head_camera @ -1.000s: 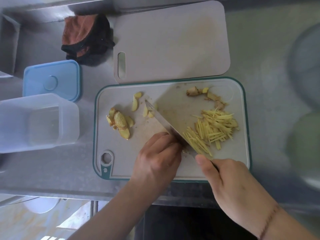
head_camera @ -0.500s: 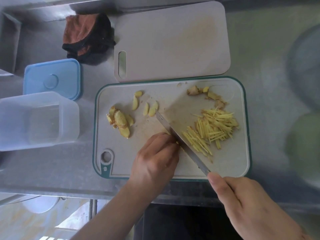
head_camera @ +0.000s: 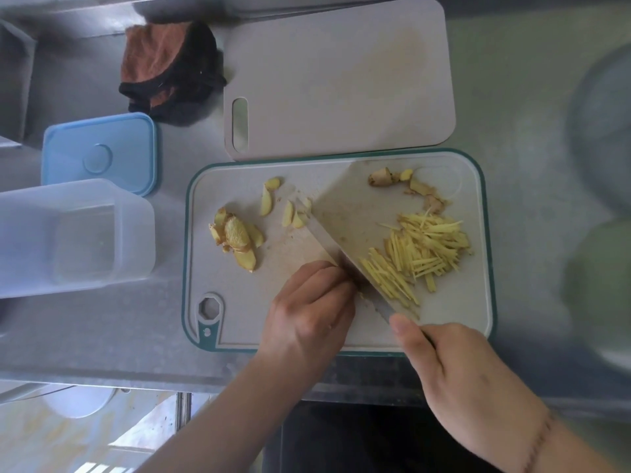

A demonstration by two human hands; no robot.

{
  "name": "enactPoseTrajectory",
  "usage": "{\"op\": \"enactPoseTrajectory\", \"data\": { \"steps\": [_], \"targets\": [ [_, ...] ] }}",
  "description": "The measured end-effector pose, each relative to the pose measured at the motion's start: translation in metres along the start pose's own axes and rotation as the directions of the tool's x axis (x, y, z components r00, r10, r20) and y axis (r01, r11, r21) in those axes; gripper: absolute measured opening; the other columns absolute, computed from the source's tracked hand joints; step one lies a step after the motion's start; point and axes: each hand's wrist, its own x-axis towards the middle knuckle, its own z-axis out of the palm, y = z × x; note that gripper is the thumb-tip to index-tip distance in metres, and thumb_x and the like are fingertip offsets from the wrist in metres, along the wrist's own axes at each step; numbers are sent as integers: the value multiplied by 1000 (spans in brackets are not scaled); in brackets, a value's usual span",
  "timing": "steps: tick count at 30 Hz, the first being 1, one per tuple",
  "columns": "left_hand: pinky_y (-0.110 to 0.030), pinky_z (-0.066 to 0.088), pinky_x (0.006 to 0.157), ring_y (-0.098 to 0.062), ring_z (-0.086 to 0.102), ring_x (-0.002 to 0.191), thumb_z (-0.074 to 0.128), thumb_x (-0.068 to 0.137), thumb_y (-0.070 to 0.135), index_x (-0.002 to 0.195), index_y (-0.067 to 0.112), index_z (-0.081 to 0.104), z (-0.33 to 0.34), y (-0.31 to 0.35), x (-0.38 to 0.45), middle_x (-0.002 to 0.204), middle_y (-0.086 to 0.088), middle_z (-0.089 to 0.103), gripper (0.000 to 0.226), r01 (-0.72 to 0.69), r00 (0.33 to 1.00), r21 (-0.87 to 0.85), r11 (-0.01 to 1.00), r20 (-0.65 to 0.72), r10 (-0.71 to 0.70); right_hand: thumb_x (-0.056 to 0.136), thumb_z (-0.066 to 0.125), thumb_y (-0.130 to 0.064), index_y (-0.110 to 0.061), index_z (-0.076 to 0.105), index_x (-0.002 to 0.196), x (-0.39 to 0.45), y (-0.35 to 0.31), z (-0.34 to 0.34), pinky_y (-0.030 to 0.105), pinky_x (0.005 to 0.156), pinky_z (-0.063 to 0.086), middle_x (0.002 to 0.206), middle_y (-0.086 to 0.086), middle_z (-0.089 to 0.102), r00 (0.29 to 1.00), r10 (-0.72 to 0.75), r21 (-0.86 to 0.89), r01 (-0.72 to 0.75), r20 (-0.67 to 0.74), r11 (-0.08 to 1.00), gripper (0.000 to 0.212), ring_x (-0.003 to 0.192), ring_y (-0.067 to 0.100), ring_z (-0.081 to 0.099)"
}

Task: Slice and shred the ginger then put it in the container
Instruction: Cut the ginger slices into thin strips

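Head view looks down on a steel counter [head_camera: 512, 97] holding a green-rimmed cutting board [head_camera: 485, 268]. Right hand [head_camera: 454, 377] grasps the knife [head_camera: 341, 240]; left hand [head_camera: 310, 312] curls over ginger beside shredded ginger [head_camera: 423, 250]. Ginger slices [head_camera: 239, 238] lie left, near the clear container [head_camera: 75, 233].

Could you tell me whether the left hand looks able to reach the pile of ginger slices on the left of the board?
Probably yes: nothing lies between the left hand and the ginger slices; the knife is on its other side.
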Motion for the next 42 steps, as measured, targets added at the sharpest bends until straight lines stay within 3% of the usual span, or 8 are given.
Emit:
{"op": "enactPoseTrajectory", "data": {
  "steps": [5,9,14,25,29,32,37,42],
  "targets": [
    [-33,56,82,-28,67,88,76,82,-6,84,-3,77,-4,-3,0,89,-12,71,4,-12,1000,26,1000,27,12,85,14,-73,-19,30,44,0,7,-4,18,45,34,39,-4,42,996,-9,29,11,-84,1000,69,40,10,43],
    [-34,57,84,-28,69,91,75,86,-4,88,-2,78,-6,-4,-1,94,-11,74,4,-27,999,29,999,29,27,82,15,-76,-17,34,47,-7,8,-1,19,47,33,40,-2,40,998,-31,33,33,-52,999,71,41,11,42],
    [-31,56,86,-26,67,91,73,87,-4,87,-2,77,-5,-2,-3,92,-13,73,4,1,1000,37,999,13,-2,71,10,-81,-31,48,60,-17,5,-3,19,51,35,47,-7,49,998,-39,20,40,-49,999,64,51,7,49],
    [-35,56,83,-30,70,89,74,84,-7,84,-4,77,-1,-2,-4,91,-14,73,4,4,1000,27,1000,0,-4,69,7,-80,-38,49,60,-20,7,-4,15,55,38,50,-11,51,999,-27,20,27,-33,999,60,55,3,51],
    [-33,56,84,-28,69,91,75,84,-6,86,-4,78,-1,-1,-3,92,-13,74,4,21,1000,12,1000,-2,-21,78,10,-74,-33,48,61,-19,5,-3,19,57,38,49,-9,49,1000,12,37,-11,-13,999,58,55,5,50],
    [-33,56,85,-28,70,91,75,84,-7,85,-4,77,0,-1,-3,93,-13,74,4,31,1000,-9,999,-6,-31,79,9,-77,-16,38,48,-9,3,1,20,52,37,45,-9,47,1000,5,7,-5,13,1000,74,49,7,47],
    [-29,55,86,-25,66,91,75,84,-5,85,-3,77,-1,1,-3,92,-12,73,3,28,1000,19,999,-1,-28,81,18,-68,-20,29,46,4,-3,1,23,47,31,40,-6,42,999,-29,19,30,-31,999,60,45,8,44],
    [-30,56,83,-24,65,90,78,81,-6,87,-3,78,-4,-3,-5,91,-11,72,7,19,1000,27,999,12,-20,79,14,-78,-17,29,46,-6,13,-1,22,47,32,41,-1,40,995,-14,31,17,-94,999,71,41,12,40]
  ]
}}
